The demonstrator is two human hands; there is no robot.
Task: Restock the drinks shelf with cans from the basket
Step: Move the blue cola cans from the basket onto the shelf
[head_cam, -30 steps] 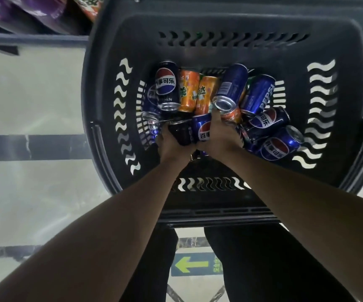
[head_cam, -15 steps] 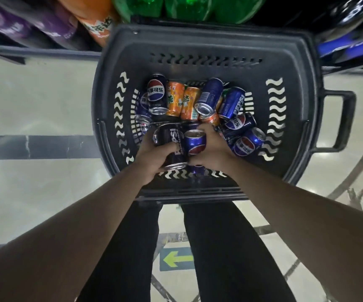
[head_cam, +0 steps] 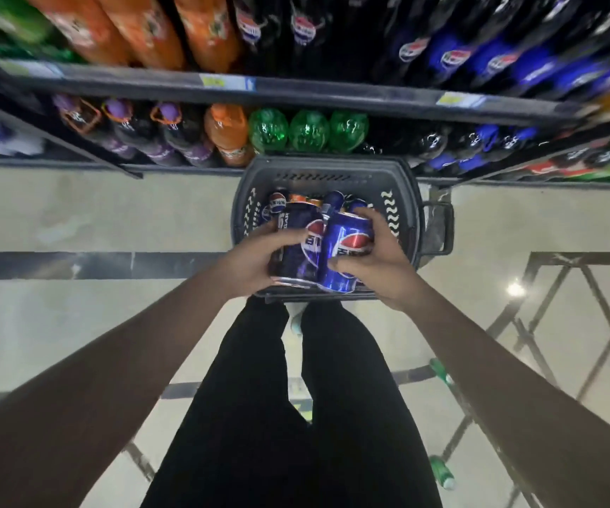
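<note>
1. left hand [head_cam: 250, 256]: fingers curled round a dark navy aluminium pepsi can [head_cam: 298, 245], thumb across its front. firm wrap grip.
2. right hand [head_cam: 376, 260]: fingers over the far side and thumb on the near side of a bright blue aluminium pepsi can [head_cam: 347, 249], gripping it. the two cans touch side by side, both tilted, rims toward the person.
3. both held cans sit above the near half of the dark grey plastic shopping basket [head_cam: 406, 199], which rests on the floor against the shelf base.
4. more cans left in the basket [head_cam: 301, 201], blue and orange, partly hidden behind the held pair.
5. step in hand, as judged: carry the pair up to the shelf. do it well by separating the cans first so they do not knock together, then turning each upright before setting down, label outward.
6. grip looks adequate; smooth cans may slip if wet, cannot tell.
7. surroundings: lower shelf [head_cam: 186, 166] holds purple, orange and green plastic bottles [head_cam: 307, 130]; the upper shelf edge [head_cam: 296, 89] carries large orange and dark cola bottles.
8. obstruction: no can row is visible here; bottles fill the shelf fronts, so the destination is unclear. the upper shelf edge overhangs the lifting path.
9. basket side handle [head_cam: 439, 229] projects right, clear of the hands.
</note>
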